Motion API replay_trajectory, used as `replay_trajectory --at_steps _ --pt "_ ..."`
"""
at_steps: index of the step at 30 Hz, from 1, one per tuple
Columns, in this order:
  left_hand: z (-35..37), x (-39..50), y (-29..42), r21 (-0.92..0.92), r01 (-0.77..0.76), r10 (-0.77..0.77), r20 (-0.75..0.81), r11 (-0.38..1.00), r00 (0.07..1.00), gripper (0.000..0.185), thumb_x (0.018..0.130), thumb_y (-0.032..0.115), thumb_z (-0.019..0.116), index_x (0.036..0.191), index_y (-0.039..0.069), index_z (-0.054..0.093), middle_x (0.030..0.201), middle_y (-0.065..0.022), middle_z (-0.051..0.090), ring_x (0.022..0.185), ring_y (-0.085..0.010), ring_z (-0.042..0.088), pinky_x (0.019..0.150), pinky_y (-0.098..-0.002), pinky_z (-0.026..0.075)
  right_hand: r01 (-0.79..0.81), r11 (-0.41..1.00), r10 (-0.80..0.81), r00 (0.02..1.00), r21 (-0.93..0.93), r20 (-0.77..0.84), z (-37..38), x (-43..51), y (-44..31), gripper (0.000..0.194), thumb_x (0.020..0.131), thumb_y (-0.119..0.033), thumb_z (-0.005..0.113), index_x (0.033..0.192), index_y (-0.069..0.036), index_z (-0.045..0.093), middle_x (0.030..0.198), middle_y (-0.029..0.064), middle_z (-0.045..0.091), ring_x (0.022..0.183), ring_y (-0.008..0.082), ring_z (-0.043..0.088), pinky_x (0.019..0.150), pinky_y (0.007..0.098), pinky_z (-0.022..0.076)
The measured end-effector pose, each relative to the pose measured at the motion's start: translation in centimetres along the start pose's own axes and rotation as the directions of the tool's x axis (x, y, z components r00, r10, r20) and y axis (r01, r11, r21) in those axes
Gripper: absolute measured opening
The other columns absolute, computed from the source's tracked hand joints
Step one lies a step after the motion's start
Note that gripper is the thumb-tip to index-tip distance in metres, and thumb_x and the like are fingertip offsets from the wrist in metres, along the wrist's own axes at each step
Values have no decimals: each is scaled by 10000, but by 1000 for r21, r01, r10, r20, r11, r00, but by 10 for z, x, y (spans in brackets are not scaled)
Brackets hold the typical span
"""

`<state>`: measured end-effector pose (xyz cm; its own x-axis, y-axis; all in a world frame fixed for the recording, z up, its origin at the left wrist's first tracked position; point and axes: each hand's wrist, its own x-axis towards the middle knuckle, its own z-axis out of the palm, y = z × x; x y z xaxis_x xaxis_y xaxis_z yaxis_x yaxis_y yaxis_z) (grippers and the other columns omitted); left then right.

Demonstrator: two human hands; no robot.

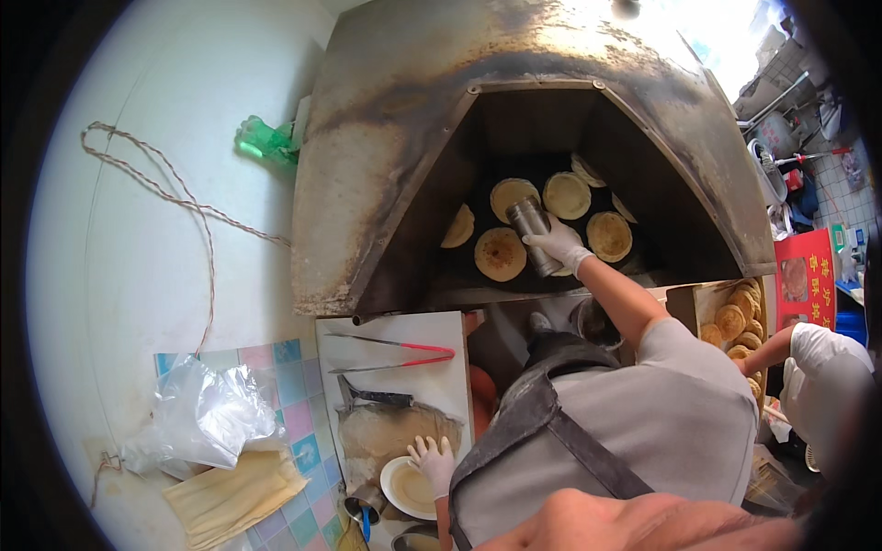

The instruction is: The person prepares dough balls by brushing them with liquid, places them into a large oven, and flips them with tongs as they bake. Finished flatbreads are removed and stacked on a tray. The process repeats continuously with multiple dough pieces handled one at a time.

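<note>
My right hand (558, 244), in a pale thin glove, is closed round a ribbed metal cylinder (532, 231) inside the oven opening. Several round flatbreads lie on the dark baking surface about it: a speckled brown one (500, 255) to its left, a browned one (610, 236) to its right and a pale one (566, 195) behind. The cylinder partly covers another flatbread (513, 189). At the lower left my left hand (433, 465), also gloved, has its fingers spread over the edge of a white bowl (396, 497) with beige contents; whether it touches the bowl is unclear.
Red-handled tongs (420, 356) and a black-handled scraper (386, 397) lie on the left work surface, near a metal cup (365, 501). The scorched metal hood (400, 138) surrounds the opening. At right, a co-worker's arm (770, 348) reaches to a tray of breads (697, 303).
</note>
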<state>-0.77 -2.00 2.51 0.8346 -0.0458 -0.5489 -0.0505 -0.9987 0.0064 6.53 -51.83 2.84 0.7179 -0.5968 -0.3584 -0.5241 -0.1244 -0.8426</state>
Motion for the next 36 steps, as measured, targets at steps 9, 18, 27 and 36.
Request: replay_trajectory --at_steps 9,18,27,36 --pt "-16 -3 13 -19 89 -86 124 996 989 557 877 437 377 1246 33 481 1419 -129 265 1320 -364 158 1054 -535 106 41 992 -47 997 -122 -54 -14 24 4 744 644 -377 692 1242 -30 419 1143 184 552 1067 304 527 909 353 399" --pt "1 -11 -4 -45 -34 35 21 998 999 552 876 401 397 1244 -6 457 1407 -183 261 1288 -387 236 1036 -559 139 288 957 -290 956 -30 -51 2 -32 30 860 609 -241 743 1309 -5 301 1249 210 431 1162 292 437 955 373 367" --pt "33 -7 -23 61 -265 268 -383 962 884 462 827 361 501 1117 4 540 1268 -202 427 1103 -370 461 945 -516 322 572 739 -665 537 356 518 199 -188 -70 818 586 -189 775 1269 -56 345 1211 164 449 1155 285 435 979 358 353" --pt "31 -2 -42 102 -319 332 -406 942 852 435 801 392 532 1060 47 584 1207 -161 477 1001 -346 505 924 -601 301 774 518 -797 284 363 533 387 -255 -88 660 651 -306 734 1206 -57 476 1159 156 513 1122 326 451 970 393 356"
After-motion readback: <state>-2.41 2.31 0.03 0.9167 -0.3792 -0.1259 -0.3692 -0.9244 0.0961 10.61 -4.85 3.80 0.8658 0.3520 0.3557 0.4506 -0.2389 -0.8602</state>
